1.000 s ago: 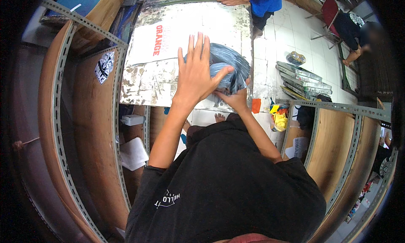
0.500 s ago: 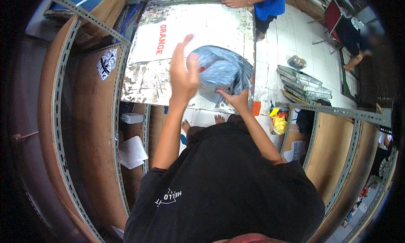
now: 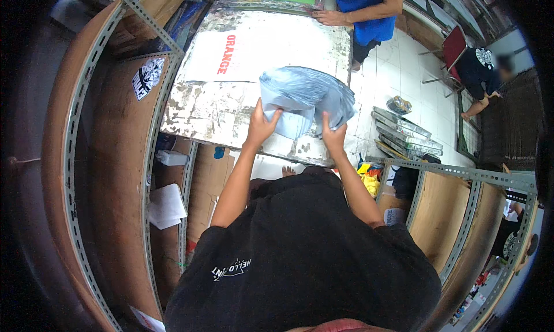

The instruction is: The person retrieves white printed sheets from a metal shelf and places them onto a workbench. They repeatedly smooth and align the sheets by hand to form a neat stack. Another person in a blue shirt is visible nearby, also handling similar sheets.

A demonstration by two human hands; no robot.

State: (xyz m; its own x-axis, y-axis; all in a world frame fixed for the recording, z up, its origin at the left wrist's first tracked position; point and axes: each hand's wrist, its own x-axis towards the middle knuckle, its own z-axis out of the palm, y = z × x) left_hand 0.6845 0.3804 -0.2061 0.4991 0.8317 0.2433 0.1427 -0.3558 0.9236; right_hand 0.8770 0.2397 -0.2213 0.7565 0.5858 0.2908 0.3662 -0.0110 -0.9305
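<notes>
The left hand (image 3: 264, 124) grips a bent blue-grey sheet stack (image 3: 300, 87) at its 8 o'clock, the right hand (image 3: 334, 137) at 5.

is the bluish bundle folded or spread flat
Folded over, not flat: the bluish bundle curves between the left hand and right hand.

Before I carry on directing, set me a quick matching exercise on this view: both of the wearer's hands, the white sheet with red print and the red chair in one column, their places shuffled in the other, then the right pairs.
Column one
1. Left hand
2. Right hand
3. White sheet with red print
4. Red chair

Column two
A. Standing on the tiled floor
B. At the right end of the grey-blue bundle
C. Lying flat on the worn table
D. At the left end of the bundle

Pairs: 1-D, 2-B, 3-C, 4-A
</notes>
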